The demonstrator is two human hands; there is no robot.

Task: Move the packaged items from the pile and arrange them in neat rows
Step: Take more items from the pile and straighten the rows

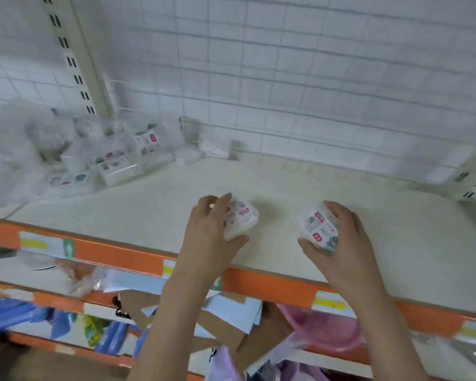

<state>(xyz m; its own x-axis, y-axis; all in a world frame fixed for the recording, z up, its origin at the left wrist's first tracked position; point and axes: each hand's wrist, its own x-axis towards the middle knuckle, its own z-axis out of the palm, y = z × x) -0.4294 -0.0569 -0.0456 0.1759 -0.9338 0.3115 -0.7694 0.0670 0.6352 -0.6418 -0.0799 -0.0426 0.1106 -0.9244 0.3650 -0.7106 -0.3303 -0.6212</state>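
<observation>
My left hand (208,229) has its fingers curled over the top of a small clear packet (241,220), with the thumb hooked under its near edge — so the packet is pinched between thumb and fingers. It sits low over the pale shelf board (286,182), near the front edge; whether its bottom touches the board I cannot tell. A white label with a red strip shows on its upper face.

My right hand (341,237) grips a second packet (318,228) the same way, fingers wrapped over the far side and thumb pressing from the near side. This one is tilted, its label facing up and toward me, with a red mark and a small code square showing. The two packets are apart from each other, side by side across the front of the board.

Farther out, at the back left of the board, lies the pile of packets (105,158) — clear wrapped goods heaped loosely, blurred, some with the same red-marked labels. Behind the board stands a white wire grid (313,78), and a slotted upright post (77,56) rises at the left. Along the front edge runs an orange rail (127,254) with price tags. Below it, lower shelves hold a pink basin (322,331), blue wrapped goods (17,312) and cardboard (138,306).
</observation>
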